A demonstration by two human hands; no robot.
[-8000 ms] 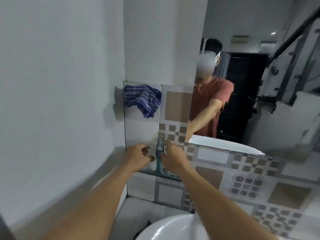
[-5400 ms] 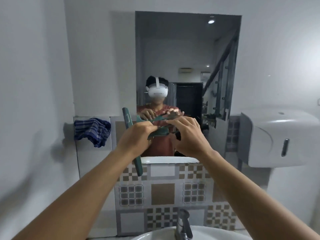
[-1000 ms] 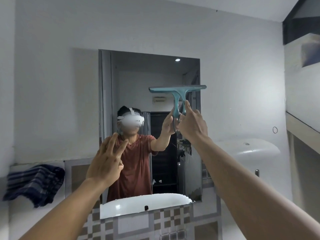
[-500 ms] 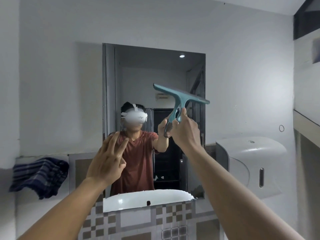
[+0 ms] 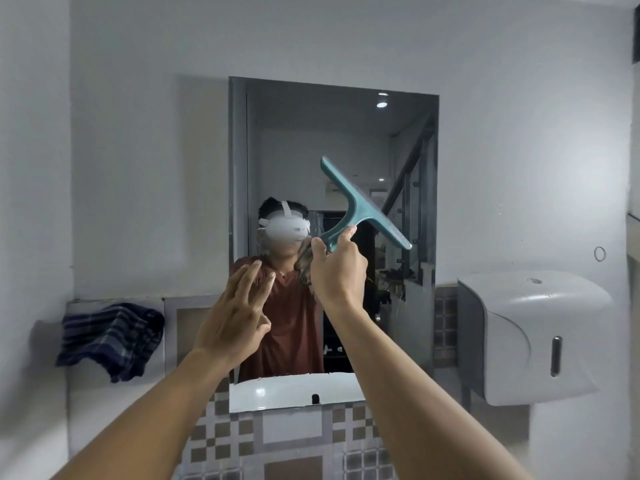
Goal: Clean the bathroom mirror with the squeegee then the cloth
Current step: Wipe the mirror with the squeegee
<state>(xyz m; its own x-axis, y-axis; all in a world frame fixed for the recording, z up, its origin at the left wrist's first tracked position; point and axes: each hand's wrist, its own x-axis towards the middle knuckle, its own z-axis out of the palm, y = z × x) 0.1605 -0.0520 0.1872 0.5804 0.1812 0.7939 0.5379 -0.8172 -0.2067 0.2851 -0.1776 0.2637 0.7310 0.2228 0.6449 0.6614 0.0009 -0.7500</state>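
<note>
A tall rectangular mirror (image 5: 298, 140) hangs on the white wall straight ahead. My right hand (image 5: 337, 271) is raised in front of its middle, shut on the handle of a teal squeegee (image 5: 360, 207). The squeegee blade is tilted, its left end high and its right end low. My left hand (image 5: 235, 317) is held up lower and to the left, fingers spread, holding nothing. A blue striped cloth (image 5: 110, 339) lies bunched on the ledge left of the mirror.
A white wall-mounted dispenser (image 5: 533, 334) juts out at the right of the mirror. Patterned brown and grey tiles (image 5: 294, 441) cover the wall below it. The mirror reflects a white sink rim and a person in a red shirt.
The squeegee was taken from the left ledge and raised to the mirror. In the last second its blade has tipped from level to steeply slanted, and my right hand has come down a little.
</note>
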